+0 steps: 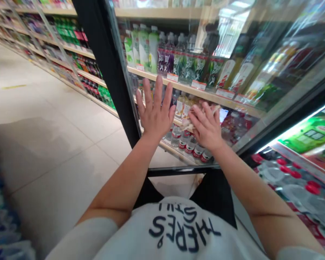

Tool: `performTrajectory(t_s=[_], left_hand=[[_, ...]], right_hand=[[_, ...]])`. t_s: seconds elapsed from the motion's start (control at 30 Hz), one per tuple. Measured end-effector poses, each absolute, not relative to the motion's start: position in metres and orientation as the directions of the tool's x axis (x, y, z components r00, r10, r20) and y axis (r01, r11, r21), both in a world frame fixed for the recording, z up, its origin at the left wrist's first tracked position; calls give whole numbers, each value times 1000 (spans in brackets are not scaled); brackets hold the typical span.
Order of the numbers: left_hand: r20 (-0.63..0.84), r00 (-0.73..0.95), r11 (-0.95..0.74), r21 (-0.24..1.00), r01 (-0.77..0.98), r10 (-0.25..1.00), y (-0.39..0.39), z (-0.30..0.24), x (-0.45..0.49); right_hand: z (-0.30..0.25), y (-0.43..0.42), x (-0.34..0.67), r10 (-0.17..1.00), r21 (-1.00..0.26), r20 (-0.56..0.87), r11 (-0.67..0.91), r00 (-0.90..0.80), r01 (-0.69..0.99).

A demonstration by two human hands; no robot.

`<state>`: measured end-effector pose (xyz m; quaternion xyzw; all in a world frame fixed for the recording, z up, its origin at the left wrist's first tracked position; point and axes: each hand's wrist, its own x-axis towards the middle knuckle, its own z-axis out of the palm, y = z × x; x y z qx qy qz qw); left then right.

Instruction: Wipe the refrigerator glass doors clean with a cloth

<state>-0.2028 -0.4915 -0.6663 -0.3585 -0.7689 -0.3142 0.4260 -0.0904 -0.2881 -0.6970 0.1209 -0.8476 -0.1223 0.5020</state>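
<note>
Both my hands rest on the glass door [241,65] of a drinks cooler. My left hand [155,110] lies flat on the glass with its fingers spread, near the door's black frame [105,57]. Just to its right, my right hand [206,124] also presses the glass with fingers stretched out. Neither hand holds anything. Behind the glass stand rows of bottled drinks [173,54] on wooden shelves with price tags.
The cooler's open interior at the right shows red-capped water bottles [292,177] and green packs [311,133]. More cooler doors with drinks run away along the left [70,43]. Pale tiled floor [43,115] spreads to the left. Blurred packages lie at the bottom left.
</note>
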Motion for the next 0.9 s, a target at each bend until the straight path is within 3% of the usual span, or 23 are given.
performTrajectory(t_s=[0.07,0.13,0.2,0.27,0.37,0.43,0.6,0.67,0.7,0.8,0.83,0.9], left_hand=[[867,-391,544,176,821,309,-492,-676,-208],[854,-410,555,181,812,321,-493,-682,-212],[859,-408,566,179,805,309,-494,-685,-213],[887,-369,566,159,809,277,-495,-687,-211],[936,-283,559,124,820,208,-499,-684,-207],[960,-234,580,103,808,155,-501,-678,-204],[980,-145,655,19,756,138,-494,-655,-205],[979,-119,670,-25,742,168,-490,-651,-208],[978,-106,674,-42,738,177,-489,-651,-210],[979,-75,676,-76,733,192,-490,-652,-214],[977,-76,680,-81,729,197,-491,-652,-216],[977,-79,687,-83,722,200,-493,-653,-218]], right_hand=[[-685,-275,-91,-207,232,900,973,-385,18],[-670,-263,-95,-43,64,982,992,-186,109],[-664,-265,-100,27,-24,999,994,-30,108],[-670,-281,-104,-31,34,998,998,-45,55],[-687,-304,-105,-248,235,913,969,-324,-81],[-691,-300,-104,-263,233,908,964,-325,-130],[-681,-265,-101,93,-93,986,996,138,-10],[-686,-272,-102,155,-159,980,987,128,21],[-692,-280,-102,126,-127,991,991,42,32],[-703,-303,-104,-130,129,952,991,-279,-19],[-702,-305,-104,-189,186,925,982,-329,-42],[-691,-301,-105,-189,184,934,982,-302,-46]])
